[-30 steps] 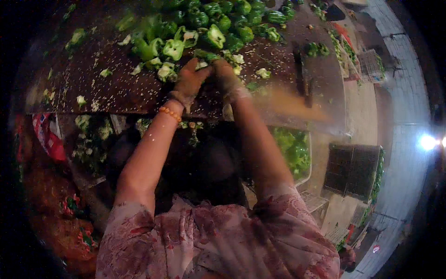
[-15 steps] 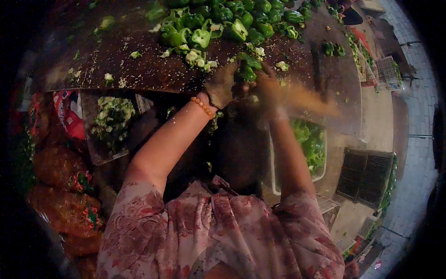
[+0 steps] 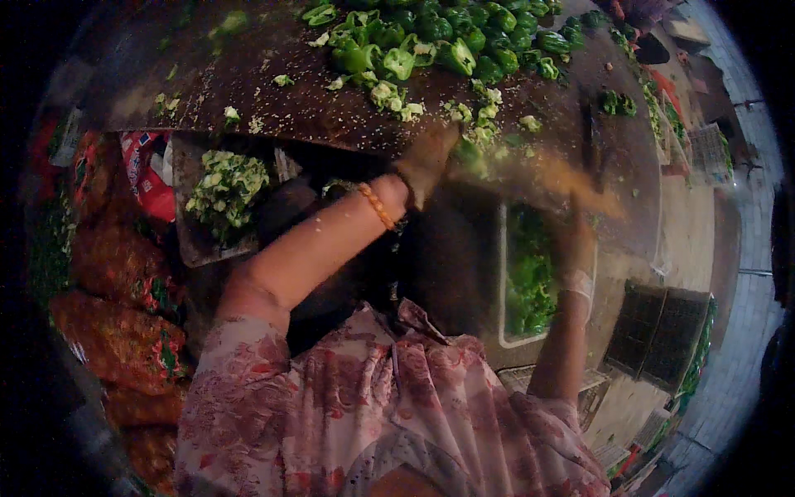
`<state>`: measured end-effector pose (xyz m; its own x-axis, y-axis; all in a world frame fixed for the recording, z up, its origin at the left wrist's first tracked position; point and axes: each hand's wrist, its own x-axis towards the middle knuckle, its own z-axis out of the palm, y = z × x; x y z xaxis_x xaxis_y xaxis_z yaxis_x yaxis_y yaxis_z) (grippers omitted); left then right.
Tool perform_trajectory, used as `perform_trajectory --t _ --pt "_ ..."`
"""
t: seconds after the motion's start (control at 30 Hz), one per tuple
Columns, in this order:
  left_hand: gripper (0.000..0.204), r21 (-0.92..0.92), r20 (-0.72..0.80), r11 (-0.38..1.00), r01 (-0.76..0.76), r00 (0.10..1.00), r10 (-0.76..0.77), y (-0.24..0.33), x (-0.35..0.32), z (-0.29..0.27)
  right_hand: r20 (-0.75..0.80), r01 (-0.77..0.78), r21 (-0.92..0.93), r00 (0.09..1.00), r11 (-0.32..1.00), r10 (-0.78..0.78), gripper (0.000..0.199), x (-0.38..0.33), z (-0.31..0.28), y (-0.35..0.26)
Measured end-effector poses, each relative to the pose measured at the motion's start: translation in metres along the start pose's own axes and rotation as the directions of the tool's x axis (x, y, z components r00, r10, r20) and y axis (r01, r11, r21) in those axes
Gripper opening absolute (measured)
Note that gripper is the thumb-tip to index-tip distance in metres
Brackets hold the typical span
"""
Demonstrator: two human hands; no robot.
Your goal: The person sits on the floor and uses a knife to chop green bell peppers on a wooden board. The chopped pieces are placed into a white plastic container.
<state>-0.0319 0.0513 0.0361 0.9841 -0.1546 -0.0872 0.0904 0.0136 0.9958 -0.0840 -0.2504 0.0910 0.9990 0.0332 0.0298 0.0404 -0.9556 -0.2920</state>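
My left hand point(image 3: 428, 163), in a brown glove with an orange bead bracelet above the wrist, is at the table's near edge. Its fingers are bent together against a green pepper piece point(image 3: 469, 156), partly hidden and blurred. My right hand point(image 3: 570, 236) is smeared by motion beside a white-rimmed container of green pepper pieces point(image 3: 530, 286); its fingers cannot be made out. Beyond my hands, whole green peppers point(image 3: 489, 29) are heaped, with cut-open peppers point(image 3: 399, 63) at their near side. Pale pepper cores point(image 3: 389, 98) and seeds lie scattered on the table.
The dark table point(image 3: 273, 103) spans the far side. An orange-brown streak point(image 3: 571, 180), too blurred to name, shows near its right part. Left of my arm sits a tray of pepper cores point(image 3: 228, 195), beside bulging reddish net sacks point(image 3: 116, 331). Dark crates point(image 3: 658, 335) stand right.
My hands were together at a green pepper; now they are apart. The right hand has swung right and toward me, to the container. The whole view has shifted slightly.
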Motion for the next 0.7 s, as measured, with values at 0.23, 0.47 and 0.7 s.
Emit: perform_trajectory --t 0.23,0.47,0.7 --pt "0.02 0.277 -0.453 0.96 -0.037 0.876 0.164 -0.074 0.036 0.06 -0.122 0.458 0.067 0.886 0.887 -0.448 0.042 0.049 0.07 -0.116" --pt "0.028 0.269 -0.274 0.961 -0.071 0.95 0.147 0.009 -0.011 0.004 -0.107 0.249 0.735 0.961 0.631 -0.255 0.034 0.081 0.142 -0.111" --pt "0.05 0.828 0.15 0.338 -0.447 0.757 0.635 0.031 -0.019 -0.021 0.427 -0.448 0.867 0.894 -0.217 -0.14 0.036 0.043 0.074 -0.142"
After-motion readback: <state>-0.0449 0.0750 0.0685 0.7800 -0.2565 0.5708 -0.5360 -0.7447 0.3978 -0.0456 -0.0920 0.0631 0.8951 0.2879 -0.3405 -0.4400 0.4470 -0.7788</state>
